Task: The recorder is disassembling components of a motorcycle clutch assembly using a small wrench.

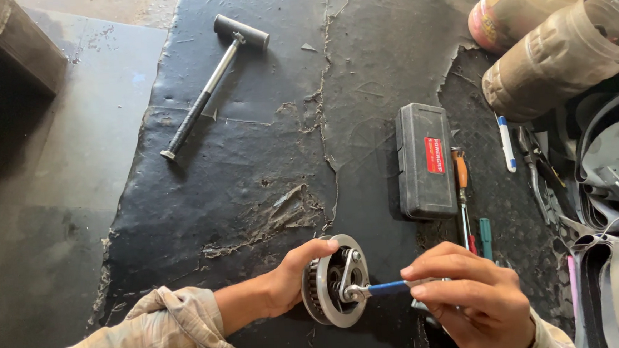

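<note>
My left hand [287,283] curls around the rim of a round toothed metal drum [330,284], fingers closed on it, holding it on edge on the black rubber mat [249,127] near the mat's front edge. My right hand [467,297] pinches the blue-handled wrench [384,288] between thumb and fingertips; its head sits on the nut at the drum's centre. Risk, as I judge it: the light pinch may let the wrench slip off the nut, and the drum, standing on its edge, may roll or twist out of my left hand. Behind lie 1 hammer [211,80], 1 dark plastic case [425,161] and 1 orange-handled screwdriver [461,186].
</note>
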